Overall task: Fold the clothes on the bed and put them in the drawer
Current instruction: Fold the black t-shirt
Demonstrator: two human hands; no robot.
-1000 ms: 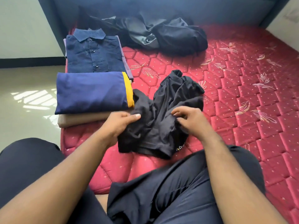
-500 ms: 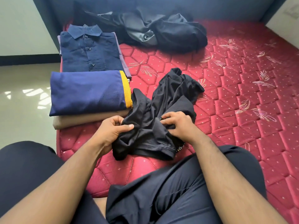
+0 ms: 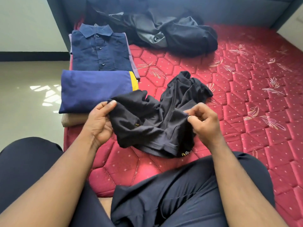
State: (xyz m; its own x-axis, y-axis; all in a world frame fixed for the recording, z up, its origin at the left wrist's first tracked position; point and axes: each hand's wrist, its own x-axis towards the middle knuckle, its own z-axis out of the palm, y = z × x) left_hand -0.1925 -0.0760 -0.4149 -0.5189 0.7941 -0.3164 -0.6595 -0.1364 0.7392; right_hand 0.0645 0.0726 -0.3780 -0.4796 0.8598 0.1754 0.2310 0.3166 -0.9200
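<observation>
A crumpled black garment is lifted off the red quilted mattress near its front edge. My left hand grips its left edge with the thumb on top. My right hand pinches a fold on its right side. The garment's far part still lies bunched on the mattress. To the left lie a folded blue shirt with a yellow stripe, a beige folded piece under it, and a folded navy polo behind.
A heap of unfolded dark and grey clothes lies at the back by the blue headboard. The mattress's left edge drops to a glossy floor. My legs in dark shorts fill the foreground. No drawer is in view.
Both hands have raised the black garment and pulled apart, the left turning palm-up at its left edge. The view has shifted slightly.
</observation>
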